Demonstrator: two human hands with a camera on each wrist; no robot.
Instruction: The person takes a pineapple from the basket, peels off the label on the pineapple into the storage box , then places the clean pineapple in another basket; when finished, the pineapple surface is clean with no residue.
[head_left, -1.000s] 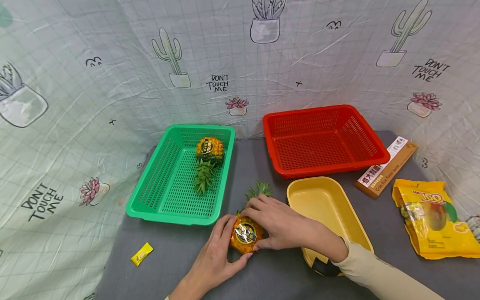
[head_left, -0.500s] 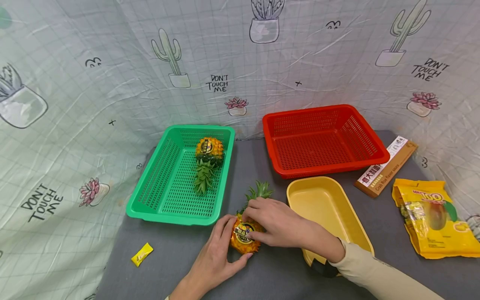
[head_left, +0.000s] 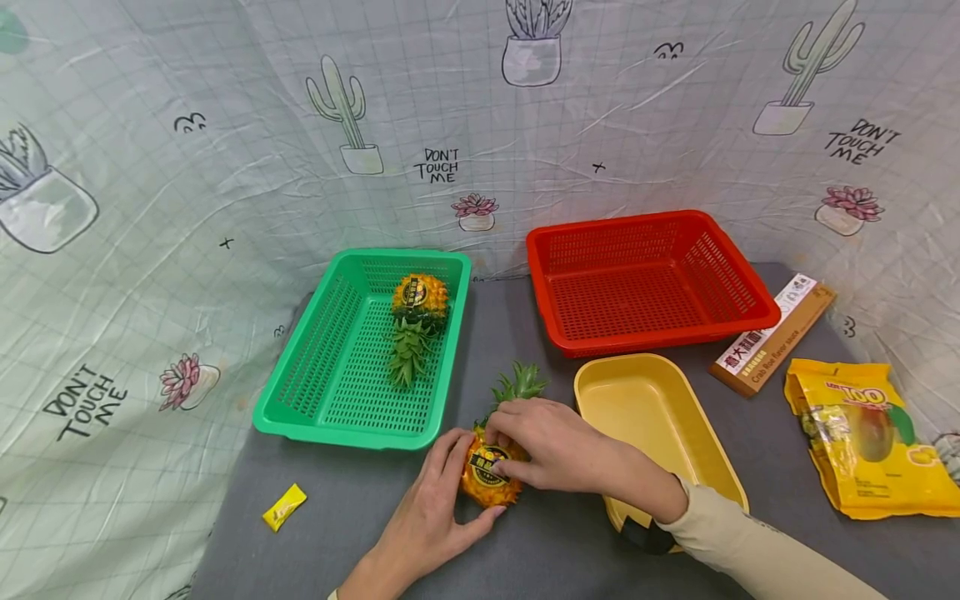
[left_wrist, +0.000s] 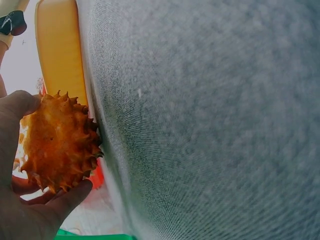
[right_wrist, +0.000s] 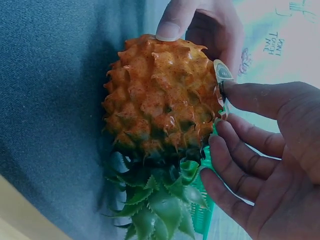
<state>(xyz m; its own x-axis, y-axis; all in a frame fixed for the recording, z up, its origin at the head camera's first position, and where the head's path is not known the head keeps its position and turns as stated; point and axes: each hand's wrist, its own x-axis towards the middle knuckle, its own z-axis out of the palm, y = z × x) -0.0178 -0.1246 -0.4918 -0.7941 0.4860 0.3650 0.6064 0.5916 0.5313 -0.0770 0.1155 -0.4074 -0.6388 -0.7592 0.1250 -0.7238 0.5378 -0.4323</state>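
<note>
A small orange pineapple (head_left: 487, 493) with a green leafy crown (head_left: 522, 383) lies on the grey table in the head view. A black-and-gold round label (head_left: 483, 463) is on its upper face. My left hand (head_left: 430, 510) grips the bottom end, thumb and fingers on opposite sides. Its spiky base (left_wrist: 55, 145) fills that grip in the left wrist view. My right hand (head_left: 558, 446) rests on the fruit from above; in the right wrist view its thumb (right_wrist: 260, 97) presses the label's edge (right_wrist: 223, 71), fingertips touching nearer the crown. The pineapple's underside is hidden.
A green basket (head_left: 296, 427) holding another pineapple (head_left: 418, 302) stands back left; a red basket (head_left: 570, 346) stands back right. A yellow tray (head_left: 637, 392) sits beside my right forearm. A long box (head_left: 776, 337), yellow mango bag (head_left: 870, 442) and small yellow packet (head_left: 284, 507) lie around.
My right thumb has moved from the pineapple's lower right side up onto the label, and the right hand has shifted slightly. The left hand keeps its grip.
</note>
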